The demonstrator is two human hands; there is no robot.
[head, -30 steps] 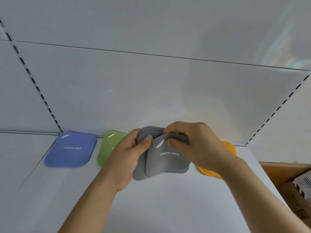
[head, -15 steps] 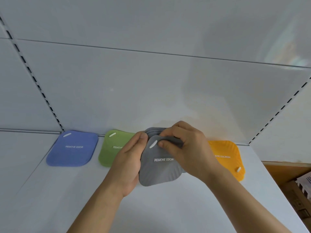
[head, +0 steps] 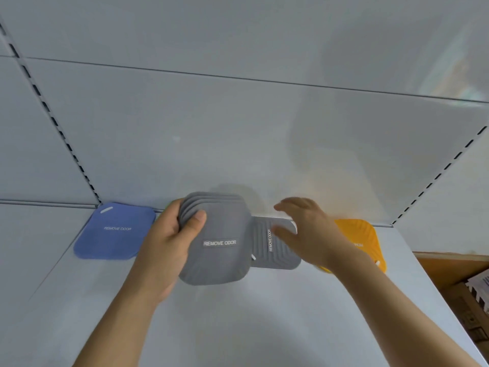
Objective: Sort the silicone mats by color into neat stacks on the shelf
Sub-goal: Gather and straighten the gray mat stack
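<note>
My left hand (head: 172, 242) grips a fanned bunch of grey silicone mats (head: 219, 242) marked REMOVE ODOR, held above the white shelf (head: 238, 313). One grey mat (head: 275, 247) lies flat on the shelf just right of the bunch. My right hand (head: 309, 231) hovers over that mat with fingers spread and nothing in it. A blue mat (head: 116, 231) lies at the back left. An orange mat (head: 362, 239) lies at the back right, partly behind my right wrist. The green mat is hidden behind my left hand.
The shelf's back panel (head: 238, 141) rises right behind the mats, with slotted uprights at both sides. A cardboard box (head: 463, 287) sits past the shelf's right edge.
My right hand let go of a grey mat, which now lies flat on the shelf to the right. My left hand still holds the remaining grey bunch, shifted slightly left.
</note>
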